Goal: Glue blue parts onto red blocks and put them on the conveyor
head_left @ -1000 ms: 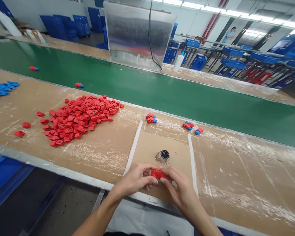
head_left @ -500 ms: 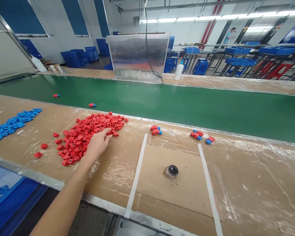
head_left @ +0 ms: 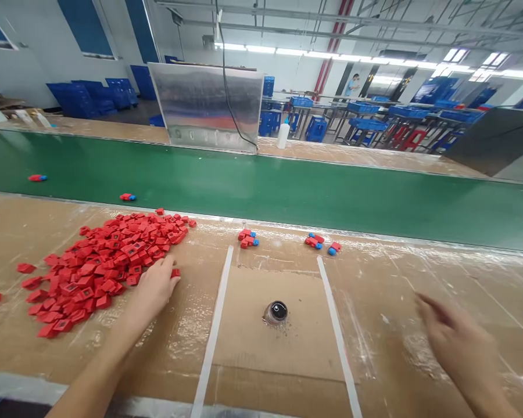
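My left hand point(head_left: 154, 287) rests at the near right edge of a heap of small red plastic pieces point(head_left: 108, 261), fingertips curled onto one red piece point(head_left: 175, 272). Whether the fingers pinch it is unclear. My right hand point(head_left: 455, 342) hovers low over the bench at the right, blurred, fingers stretched out and nothing in them. A small round dark-topped jar point(head_left: 277, 312) stands between the two hands on a cardboard panel point(head_left: 265, 348) framed by two white strips.
Red-and-blue assembled pieces lie in small groups point(head_left: 247, 238) point(head_left: 321, 242) by the green conveyor belt point(head_left: 287, 188), and two more ride on the belt at left point(head_left: 128, 197). A metal box point(head_left: 207, 107) with a cable and a white bottle point(head_left: 282, 134) stand beyond the belt.
One second ago both hands held a red piece near the bench edge. The left hand reached to the red heap and has drawn back to its near edge. The right hand has come into view at right.
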A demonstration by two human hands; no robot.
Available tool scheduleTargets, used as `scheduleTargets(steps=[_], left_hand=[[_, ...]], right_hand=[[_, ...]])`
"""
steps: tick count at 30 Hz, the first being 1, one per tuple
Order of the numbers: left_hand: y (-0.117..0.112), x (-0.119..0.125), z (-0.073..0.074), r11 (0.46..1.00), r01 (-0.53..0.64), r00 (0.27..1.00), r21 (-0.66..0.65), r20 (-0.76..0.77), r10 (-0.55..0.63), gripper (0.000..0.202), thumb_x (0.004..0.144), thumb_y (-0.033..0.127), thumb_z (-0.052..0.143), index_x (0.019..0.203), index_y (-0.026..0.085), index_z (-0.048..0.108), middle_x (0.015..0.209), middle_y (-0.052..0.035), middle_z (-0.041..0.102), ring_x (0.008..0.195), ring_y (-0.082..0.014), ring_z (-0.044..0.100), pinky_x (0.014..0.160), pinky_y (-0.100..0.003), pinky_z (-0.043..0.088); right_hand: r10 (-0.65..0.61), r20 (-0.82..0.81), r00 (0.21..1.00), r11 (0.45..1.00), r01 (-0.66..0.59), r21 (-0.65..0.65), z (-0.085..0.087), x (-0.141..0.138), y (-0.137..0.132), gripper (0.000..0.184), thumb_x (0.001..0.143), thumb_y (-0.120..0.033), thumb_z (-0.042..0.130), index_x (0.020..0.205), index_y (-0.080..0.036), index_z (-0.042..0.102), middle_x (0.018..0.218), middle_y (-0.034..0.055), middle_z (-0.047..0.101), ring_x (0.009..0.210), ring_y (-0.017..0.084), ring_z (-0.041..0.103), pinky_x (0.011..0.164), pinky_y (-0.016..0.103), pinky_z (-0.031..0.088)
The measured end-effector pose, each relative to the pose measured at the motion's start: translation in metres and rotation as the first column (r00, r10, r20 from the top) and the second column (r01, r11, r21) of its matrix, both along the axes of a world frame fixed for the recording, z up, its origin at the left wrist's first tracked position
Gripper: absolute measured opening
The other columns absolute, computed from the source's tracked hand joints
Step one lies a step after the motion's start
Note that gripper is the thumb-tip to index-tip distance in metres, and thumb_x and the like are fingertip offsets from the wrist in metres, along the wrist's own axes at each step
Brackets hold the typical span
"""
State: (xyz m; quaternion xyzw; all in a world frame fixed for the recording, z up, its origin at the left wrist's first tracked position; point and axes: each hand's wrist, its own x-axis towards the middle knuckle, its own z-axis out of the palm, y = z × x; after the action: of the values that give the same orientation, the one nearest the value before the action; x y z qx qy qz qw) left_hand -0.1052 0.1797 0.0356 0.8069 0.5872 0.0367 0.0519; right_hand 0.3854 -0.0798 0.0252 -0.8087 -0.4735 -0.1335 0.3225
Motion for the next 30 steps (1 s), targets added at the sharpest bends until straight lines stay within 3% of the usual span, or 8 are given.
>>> scheduleTargets(steps=[2, 5, 7, 9, 13, 18, 22, 30], left_hand=[[-0.014, -0.006, -0.006, 1.000, 0.008, 0.993, 0.001, 0.121, -0.008, 0.012, 0.084, 0.021, 0.049, 0.093, 0.018, 0.057, 0.090, -0.0090, 0.066, 0.086, -0.0257, 0.064, 0.076, -0.033, 0.048], [-0.042, -0.007, -0.012, 0.999, 0.024, 0.950, -0.021, 0.312, -0.016, 0.019, 0.083, 0.023, 0.048, 0.095, 0.019, 0.062, 0.086, -0.0063, 0.065, 0.076, -0.0224, 0.063, 0.071, -0.031, 0.048], [-0.063, -0.003, -0.012, 0.998, 0.036, 0.904, -0.050, 0.428, -0.011, 0.020, 0.083, 0.024, 0.049, 0.097, 0.020, 0.063, 0.084, -0.0042, 0.065, 0.072, -0.0206, 0.062, 0.068, -0.030, 0.048], [-0.082, 0.004, -0.011, 0.995, 0.052, 0.856, -0.085, 0.517, -0.001, 0.017, 0.085, 0.026, 0.049, 0.095, 0.021, 0.061, 0.079, -0.0020, 0.064, 0.069, -0.0192, 0.061, 0.065, -0.028, 0.047], [-0.110, 0.022, -0.009, 0.978, 0.078, 0.747, -0.195, 0.661, 0.072, 0.018, 0.090, 0.029, 0.048, 0.101, 0.022, 0.059, 0.080, 0.0000, 0.064, 0.070, -0.0172, 0.060, 0.064, -0.025, 0.045], [-0.130, 0.054, -0.015, 0.931, 0.191, 0.542, -0.312, 0.824, 0.165, 0.021, 0.091, 0.030, 0.049, 0.107, 0.020, 0.059, 0.085, -0.0011, 0.062, 0.074, -0.0161, 0.056, 0.065, -0.024, 0.042], [-0.145, 0.076, -0.020, 0.887, 0.264, 0.404, -0.380, 0.878, 0.256, 0.016, 0.093, 0.030, 0.048, 0.104, 0.021, 0.055, 0.084, 0.0008, 0.055, 0.072, -0.0140, 0.050, 0.067, -0.023, 0.040], [-0.164, 0.093, -0.020, 0.839, 0.378, 0.342, -0.392, 0.901, 0.267, 0.009, 0.096, 0.027, 0.045, 0.102, 0.023, 0.050, 0.076, 0.0042, 0.044, 0.065, -0.0115, 0.038, 0.060, -0.022, 0.033]], right_hand=[[0.176, -0.043, 0.983, 0.980, -0.180, -0.091, -0.006, -0.010, 0.062, 0.044, 0.092, -0.055, 0.036, 0.098, -0.023, 0.067, 0.089, 0.0132, 0.068, 0.068, 0.025, 0.065, 0.061, 0.037, 0.049], [0.281, -0.030, 0.959, 0.933, -0.281, -0.227, -0.013, -0.031, 0.147, 0.038, 0.095, -0.038, 0.035, 0.111, -0.021, 0.065, 0.104, 0.0109, 0.065, 0.080, 0.022, 0.063, 0.069, 0.032, 0.046], [0.281, -0.013, 0.960, 0.917, -0.273, -0.291, -0.017, -0.042, 0.182, 0.035, 0.096, -0.031, 0.036, 0.107, -0.019, 0.067, 0.099, 0.0109, 0.063, 0.080, 0.023, 0.061, 0.066, 0.031, 0.042], [0.272, -0.002, 0.962, 0.905, -0.257, -0.340, -0.021, -0.048, 0.199, 0.034, 0.096, -0.030, 0.038, 0.096, -0.018, 0.069, 0.089, 0.0101, 0.061, 0.075, 0.022, 0.058, 0.062, 0.030, 0.038], [0.284, 0.005, 0.959, 0.883, -0.259, -0.392, -0.026, -0.051, 0.197, 0.033, 0.095, -0.025, 0.039, 0.087, -0.016, 0.070, 0.082, 0.0097, 0.059, 0.077, 0.023, 0.056, 0.064, 0.030, 0.037], [0.311, -0.013, 0.950, 0.875, -0.292, -0.386, -0.027, -0.060, 0.182, 0.031, 0.096, -0.027, 0.042, 0.099, -0.015, 0.070, 0.103, 0.0131, 0.061, 0.087, 0.024, 0.059, 0.073, 0.031, 0.041], [0.361, -0.039, 0.932, 0.855, -0.348, -0.384, -0.026, -0.078, 0.173, 0.027, 0.096, -0.025, 0.044, 0.104, -0.018, 0.069, 0.104, 0.0122, 0.064, 0.089, 0.025, 0.061, 0.069, 0.030, 0.042], [0.444, -0.208, 0.871, 0.826, -0.488, -0.281, -0.016, -0.091, 0.164, 0.018, 0.088, -0.021, 0.053, 0.098, -0.017, 0.067, 0.098, 0.0104, 0.069, 0.086, 0.024, 0.066, 0.075, 0.034, 0.050]])
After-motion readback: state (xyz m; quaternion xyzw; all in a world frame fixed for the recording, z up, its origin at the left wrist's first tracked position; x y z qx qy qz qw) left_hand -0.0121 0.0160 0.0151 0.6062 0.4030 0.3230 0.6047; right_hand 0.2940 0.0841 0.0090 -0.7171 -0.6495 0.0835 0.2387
